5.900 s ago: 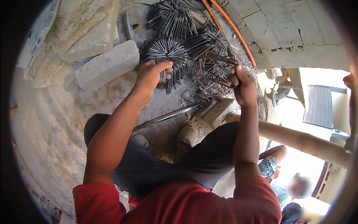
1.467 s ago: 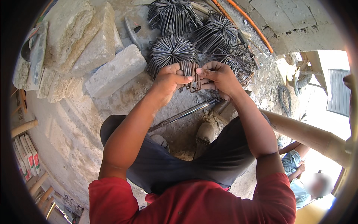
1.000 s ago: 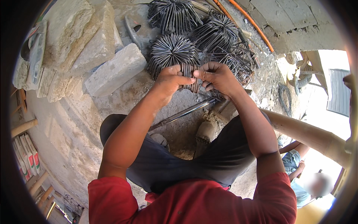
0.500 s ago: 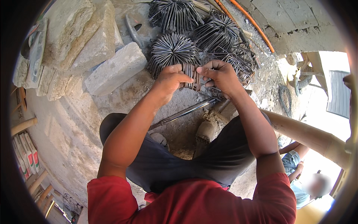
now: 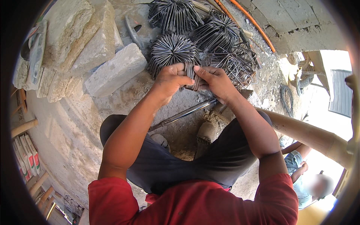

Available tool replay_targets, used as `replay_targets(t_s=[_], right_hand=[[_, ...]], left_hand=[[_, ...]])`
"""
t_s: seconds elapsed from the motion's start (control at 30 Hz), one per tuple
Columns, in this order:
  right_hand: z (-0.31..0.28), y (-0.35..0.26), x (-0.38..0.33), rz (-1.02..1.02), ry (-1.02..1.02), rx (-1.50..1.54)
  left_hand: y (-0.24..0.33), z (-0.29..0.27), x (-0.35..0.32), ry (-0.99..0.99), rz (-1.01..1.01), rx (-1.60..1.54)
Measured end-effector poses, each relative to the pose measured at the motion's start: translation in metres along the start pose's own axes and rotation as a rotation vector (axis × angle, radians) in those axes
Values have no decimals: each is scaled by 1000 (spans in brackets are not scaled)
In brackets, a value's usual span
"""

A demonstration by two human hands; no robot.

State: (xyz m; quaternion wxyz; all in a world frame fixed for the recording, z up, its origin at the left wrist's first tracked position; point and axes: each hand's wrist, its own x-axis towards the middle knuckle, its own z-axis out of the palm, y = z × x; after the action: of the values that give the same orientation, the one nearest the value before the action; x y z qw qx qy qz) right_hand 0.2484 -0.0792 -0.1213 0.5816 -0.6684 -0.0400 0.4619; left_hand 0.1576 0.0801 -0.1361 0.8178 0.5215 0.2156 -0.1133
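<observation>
Dusty floor with three bent-rod bundles, a loose rod heap and a pale block

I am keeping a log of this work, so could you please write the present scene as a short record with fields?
Left hand: grips a bundle of bent metal rods
Right hand: thumb and fingers on the same bundle
Beyond hands: three fanned rod piles and a tangled rod heap
Left side: pale block, rough pale slabs
Ground, below hands: shiny metal bar
Lower right: another person
</observation>
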Motion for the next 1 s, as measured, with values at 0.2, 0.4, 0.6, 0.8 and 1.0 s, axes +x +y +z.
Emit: replay_targets(t_s=[0.2, 0.4, 0.6, 0.8, 1.0], right_hand=[[1, -4, -3, -43, 27, 110], [2, -9, -7, -48, 62, 121], [1, -8, -7, -96, 48, 187], [-6, -9, -4, -110, 50, 138], [-6, -4, -3, -183, -93, -114]], left_hand=[[3, 1, -3, -32, 80, 49], [8, 5, -5, 36, 97, 22], [7, 4, -7, 48, 86, 26], [12, -3, -9, 105, 33, -47], [20, -5, -15, 132, 11, -235]])
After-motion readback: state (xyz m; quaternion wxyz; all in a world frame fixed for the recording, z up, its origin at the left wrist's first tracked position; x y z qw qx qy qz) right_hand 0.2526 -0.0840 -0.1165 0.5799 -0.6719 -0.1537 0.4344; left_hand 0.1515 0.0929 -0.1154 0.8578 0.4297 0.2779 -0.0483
